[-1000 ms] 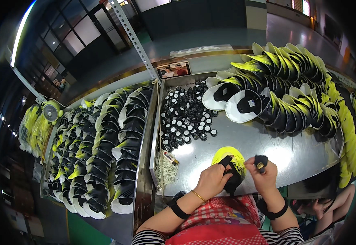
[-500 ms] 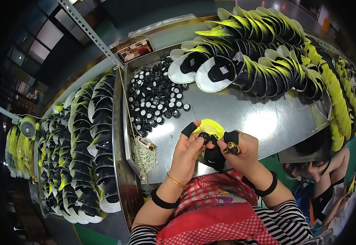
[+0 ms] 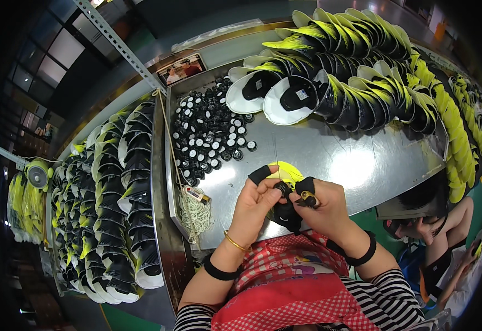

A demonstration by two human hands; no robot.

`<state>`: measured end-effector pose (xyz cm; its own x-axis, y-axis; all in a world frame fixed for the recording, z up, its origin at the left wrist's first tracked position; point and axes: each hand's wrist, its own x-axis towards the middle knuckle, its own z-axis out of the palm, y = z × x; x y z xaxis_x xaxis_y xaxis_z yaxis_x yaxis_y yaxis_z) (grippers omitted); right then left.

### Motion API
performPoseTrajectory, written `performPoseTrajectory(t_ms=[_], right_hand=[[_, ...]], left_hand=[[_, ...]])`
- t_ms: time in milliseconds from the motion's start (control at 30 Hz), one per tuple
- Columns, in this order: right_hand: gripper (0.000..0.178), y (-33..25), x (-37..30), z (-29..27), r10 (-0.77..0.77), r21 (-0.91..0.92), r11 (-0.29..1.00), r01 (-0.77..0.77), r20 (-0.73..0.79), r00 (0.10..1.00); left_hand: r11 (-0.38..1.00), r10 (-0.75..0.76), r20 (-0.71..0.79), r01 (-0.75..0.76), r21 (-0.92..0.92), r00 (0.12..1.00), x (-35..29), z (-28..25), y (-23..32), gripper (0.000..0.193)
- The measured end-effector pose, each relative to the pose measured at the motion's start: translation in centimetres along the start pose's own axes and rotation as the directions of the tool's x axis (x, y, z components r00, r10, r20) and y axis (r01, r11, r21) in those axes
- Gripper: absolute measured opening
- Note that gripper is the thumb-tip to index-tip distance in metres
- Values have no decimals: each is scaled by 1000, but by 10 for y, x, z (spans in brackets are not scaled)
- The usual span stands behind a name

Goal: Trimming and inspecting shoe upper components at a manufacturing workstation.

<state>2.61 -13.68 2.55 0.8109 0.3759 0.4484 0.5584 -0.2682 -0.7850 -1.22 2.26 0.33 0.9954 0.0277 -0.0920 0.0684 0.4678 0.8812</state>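
A black and bright-yellow shoe upper (image 3: pixel 288 172) is between my two hands, just above the near edge of the metal table. My left hand (image 3: pixel 252 205) is closed, thumb and fingers pinching a small round black dial (image 3: pixel 282 188) against it. From there a thin thread or needle rises toward the table. My right hand (image 3: pixel 330 205) is closed as well, gripping the upper's right side. Small thread snips (image 3: pixel 309 199) with a brass-coloured part sit in its fingers. Black covers wrap a finger on each hand. Fingers hide much of the dial and upper.
Loose black dials with white faces (image 3: pixel 208 129) are heaped at the table's left. Nested uppers (image 3: pixel 357 105) line the back and right; more (image 3: pixel 136 193) hang over a left-hand table. A cord bundle (image 3: pixel 194 215) and a phone (image 3: pixel 181 69) lie near the edge. Another person (image 3: pixel 456 265) sits at right.
My left hand has shifted slightly right with the dial, and the thread above it now stands more upright. My right hand has turned slightly, its snips still held.
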Motion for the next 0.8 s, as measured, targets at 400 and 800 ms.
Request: performPoseTrajectory(t_ms=[400, 800], right_hand=[[22, 41, -25, 28, -75, 9, 997, 80, -261, 962], [15, 47, -25, 20, 38, 11, 999, -36, -197, 980]], left_hand=[[996, -63, 71, 67, -55, 995, -5, 7, -8, 44], [991, -59, 59, 52, 123, 996, 3, -3, -17, 46]])
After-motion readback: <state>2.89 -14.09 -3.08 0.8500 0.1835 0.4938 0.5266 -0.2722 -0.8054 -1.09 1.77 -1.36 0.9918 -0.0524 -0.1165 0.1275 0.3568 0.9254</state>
